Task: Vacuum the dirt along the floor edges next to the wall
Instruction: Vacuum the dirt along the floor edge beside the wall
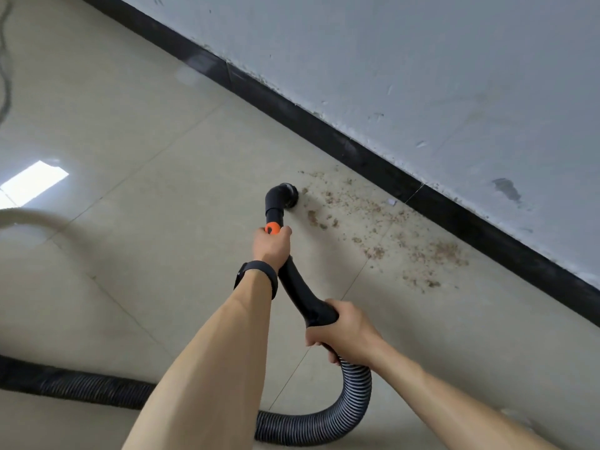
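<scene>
Brown dirt point(373, 219) lies scattered on the beige tiled floor point(146, 141) beside the black skirting board point(373, 157) of the grey wall point(422, 60). A black vacuum wand point(298, 287) with an orange button ends in a round nozzle point(285, 194) that sits at the left edge of the dirt. My left hand point(271, 245) grips the wand just below the orange button. My right hand point(344, 329) grips the wand's rear end, where the ribbed hose point(341, 417) begins.
The ribbed black hose loops under my arms and runs left along the floor point(65, 384). A pale hose or cord point(29, 219) curves at the left edge. A dark cable point(6, 60) lies at the top left. A light reflection shines on the tiles.
</scene>
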